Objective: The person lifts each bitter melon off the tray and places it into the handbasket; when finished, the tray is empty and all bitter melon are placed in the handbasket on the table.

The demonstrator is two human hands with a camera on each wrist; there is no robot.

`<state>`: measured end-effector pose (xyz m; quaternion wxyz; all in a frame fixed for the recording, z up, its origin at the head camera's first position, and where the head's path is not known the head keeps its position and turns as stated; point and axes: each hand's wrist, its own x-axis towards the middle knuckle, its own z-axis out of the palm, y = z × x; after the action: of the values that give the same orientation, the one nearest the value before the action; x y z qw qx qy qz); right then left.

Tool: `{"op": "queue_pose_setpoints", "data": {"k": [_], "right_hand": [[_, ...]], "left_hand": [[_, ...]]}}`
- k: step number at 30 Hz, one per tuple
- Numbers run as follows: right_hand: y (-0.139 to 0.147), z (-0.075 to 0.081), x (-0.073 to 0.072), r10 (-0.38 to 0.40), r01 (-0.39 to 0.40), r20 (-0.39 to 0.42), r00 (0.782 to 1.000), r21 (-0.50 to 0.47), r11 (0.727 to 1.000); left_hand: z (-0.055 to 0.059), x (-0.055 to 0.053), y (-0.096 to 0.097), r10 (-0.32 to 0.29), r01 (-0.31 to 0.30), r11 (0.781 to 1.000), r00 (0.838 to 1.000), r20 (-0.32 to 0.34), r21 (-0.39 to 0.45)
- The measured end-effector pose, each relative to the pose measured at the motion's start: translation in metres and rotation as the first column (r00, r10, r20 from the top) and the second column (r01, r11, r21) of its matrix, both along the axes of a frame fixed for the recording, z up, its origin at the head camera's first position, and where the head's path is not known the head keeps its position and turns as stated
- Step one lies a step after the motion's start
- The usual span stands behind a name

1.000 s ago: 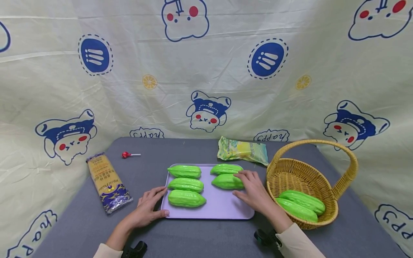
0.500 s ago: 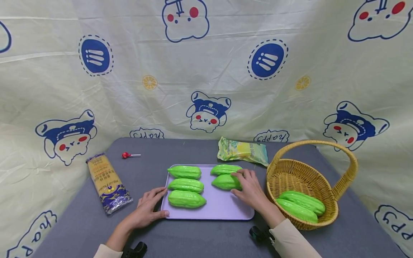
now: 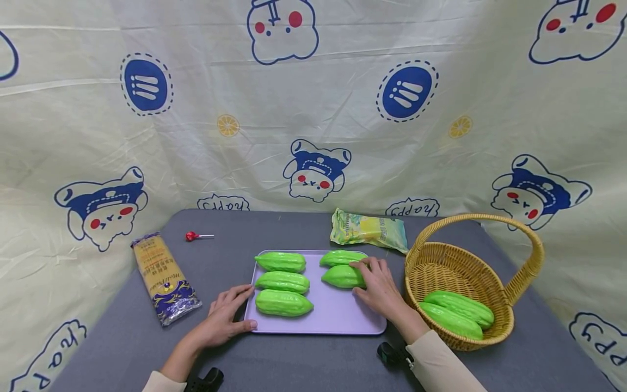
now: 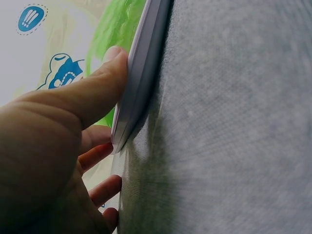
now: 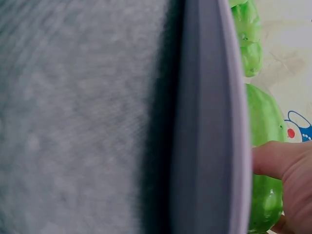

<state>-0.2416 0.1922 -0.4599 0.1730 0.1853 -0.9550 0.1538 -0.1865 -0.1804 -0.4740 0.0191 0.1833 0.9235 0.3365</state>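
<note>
In the head view, a lilac tray carries several green ridged bitter melons in two columns. My left hand rests at the tray's left edge, thumb and fingertips spread along the rim; the left wrist view shows the thumb against it. My right hand grips the right end of the nearer bitter melon in the right column, thumb on the near side and fingers over the far side. Another bitter melon lies just behind it. Three more, including the front one, line the left column.
A wicker basket with a tall handle stands at the right, two bitter melons inside. A yellow-green packet lies behind the tray. At the left are a noodle-like packet and a red lollipop.
My right hand has shifted slightly left along the nearer right-column bitter melon, covering more of its end. My left hand and the tray have stayed put.
</note>
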Motion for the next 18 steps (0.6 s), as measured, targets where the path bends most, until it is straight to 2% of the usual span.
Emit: {"op": "queue_pose_setpoints", "data": {"k": [18], "right_hand": [[0.0031,-0.0007,0.0032,0.007,-0.007,-0.014,1.000,-0.016,1.000]], "left_hand": [[0.0001,0.0003,0.0003,-0.001,0.001,1.000,1.000,-0.014,-0.003]]}}
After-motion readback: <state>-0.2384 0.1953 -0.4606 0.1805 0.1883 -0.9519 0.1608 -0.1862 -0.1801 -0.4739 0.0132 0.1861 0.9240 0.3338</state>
